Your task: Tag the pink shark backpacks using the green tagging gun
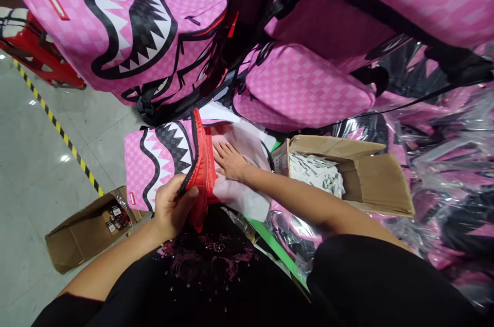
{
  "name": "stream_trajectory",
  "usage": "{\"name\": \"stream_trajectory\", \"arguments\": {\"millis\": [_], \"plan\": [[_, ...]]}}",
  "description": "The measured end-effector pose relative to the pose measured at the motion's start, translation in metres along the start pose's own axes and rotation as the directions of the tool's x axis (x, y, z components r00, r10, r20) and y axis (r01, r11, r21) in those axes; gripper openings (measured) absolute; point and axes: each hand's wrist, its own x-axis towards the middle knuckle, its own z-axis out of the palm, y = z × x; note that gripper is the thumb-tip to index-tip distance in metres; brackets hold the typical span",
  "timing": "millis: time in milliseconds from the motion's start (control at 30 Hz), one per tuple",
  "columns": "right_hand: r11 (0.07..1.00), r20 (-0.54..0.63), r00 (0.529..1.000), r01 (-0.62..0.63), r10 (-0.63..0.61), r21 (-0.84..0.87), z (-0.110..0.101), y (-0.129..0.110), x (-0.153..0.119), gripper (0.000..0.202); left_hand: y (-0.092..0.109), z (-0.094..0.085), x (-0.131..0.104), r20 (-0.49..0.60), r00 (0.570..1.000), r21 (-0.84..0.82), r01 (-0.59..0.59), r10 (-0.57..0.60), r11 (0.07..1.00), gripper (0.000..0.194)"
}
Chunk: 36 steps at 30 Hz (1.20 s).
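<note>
A pink checked bag [133, 162] with a black and white shark-mouth print lies in front of me, its red lining [203, 177] showing at the opened edge. My left hand [172, 207] grips that edge, thumb over the red lining and fingers on the printed side. Thin white paper [245, 198] spreads out to the right of the lining. My right hand [230, 160] lies on the paper with its fingers spread, the fingertips beside the red lining.
Large pink bags [309, 85] stand across the top. At right, an open carton [370, 183] holds white slips, near plastic-wrapped bags [447, 188]. Another carton [73, 234] with small items stands lower left. Red crate [38, 54] at upper left; striped tape [57, 126] marks the floor.
</note>
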Motion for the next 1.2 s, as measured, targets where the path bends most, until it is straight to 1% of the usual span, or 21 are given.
{"name": "stream_trajectory", "arguments": {"millis": [67, 133, 200, 267, 333, 467, 533, 600, 700, 733, 800, 900, 967, 1067, 1200], "plan": [[0.997, 0.015, 0.997, 0.081, -0.081, -0.011, -0.004, 0.010, 0.002, 0.076, 0.000, 0.000, -0.001, -0.002, 1.000, -0.004, -0.011, 0.011, 1.000, 0.014], [0.992, 0.024, 0.992, 0.123, -0.123, -0.029, -0.008, 0.015, 0.008, 0.076, -0.002, 0.001, -0.003, 0.003, 1.000, -0.032, -0.025, 0.025, 0.999, 0.013], [0.991, 0.027, 0.992, 0.123, -0.122, -0.044, -0.009, 0.014, 0.013, 0.074, -0.004, 0.001, -0.004, 0.000, 1.000, -0.081, -0.028, 0.028, 0.996, 0.011], [0.991, 0.034, 0.993, 0.119, -0.117, -0.057, -0.009, 0.007, 0.013, 0.071, -0.006, 0.002, -0.005, -0.010, 1.000, -0.125, -0.024, 0.022, 0.992, 0.011], [0.991, 0.037, 0.994, 0.110, -0.107, -0.073, -0.008, 0.000, 0.006, 0.069, -0.008, 0.001, -0.005, -0.013, 1.000, -0.145, -0.006, 0.004, 0.989, 0.010], [0.989, 0.038, 0.994, 0.106, -0.103, -0.098, -0.007, -0.007, -0.015, 0.064, -0.007, -0.003, -0.002, 0.035, 0.999, -0.154, 0.017, -0.011, 0.988, 0.012], [0.987, 0.053, 0.993, 0.107, -0.101, -0.118, -0.007, -0.009, -0.018, 0.070, -0.005, -0.004, 0.000, 0.047, 0.999, -0.141, 0.019, -0.012, 0.990, 0.013], [0.977, 0.086, 0.990, 0.129, -0.116, -0.170, -0.005, -0.011, -0.013, 0.074, -0.004, -0.004, 0.002, 0.055, 0.998, -0.123, 0.024, -0.017, 0.992, 0.015], [0.955, 0.128, 0.980, 0.179, -0.152, -0.237, -0.007, -0.009, 0.001, 0.054, -0.003, -0.004, 0.003, 0.066, 0.998, -0.119, 0.023, -0.015, 0.993, 0.017], [0.951, 0.131, 0.977, 0.195, -0.168, -0.239, -0.009, -0.007, 0.006, 0.051, -0.004, -0.003, 0.003, 0.070, 0.997, -0.120, 0.024, -0.015, 0.993, 0.016], [0.945, 0.129, 0.971, 0.227, -0.201, -0.236, -0.014, -0.001, 0.010, 0.056, -0.004, -0.003, 0.003, 0.068, 0.997, -0.121, 0.031, -0.023, 0.992, 0.015], [0.934, 0.160, 0.955, 0.281, -0.249, -0.222, -0.019, 0.003, 0.009, 0.075, -0.005, -0.002, 0.003, 0.061, 0.998, -0.127, 0.041, -0.034, 0.991, 0.013], [0.949, 0.169, 0.961, 0.249, -0.218, -0.194, -0.018, 0.000, 0.006, 0.082, -0.005, -0.001, 0.004, 0.065, 0.998, -0.128, 0.035, -0.027, 0.991, 0.012], [0.978, 0.138, 0.982, 0.152, -0.132, -0.142, -0.012, -0.012, 0.005, 0.078, -0.005, 0.000, 0.005, 0.072, 0.997, -0.121, 0.027, -0.018, 0.992, 0.011], [0.997, 0.071, 0.997, 0.027, -0.032, 0.076, -0.008, -0.031, 0.010, 0.077, -0.002, 0.004, 0.008, 0.069, 0.997, -0.111, 0.033, -0.026, 0.993, 0.012]]}}
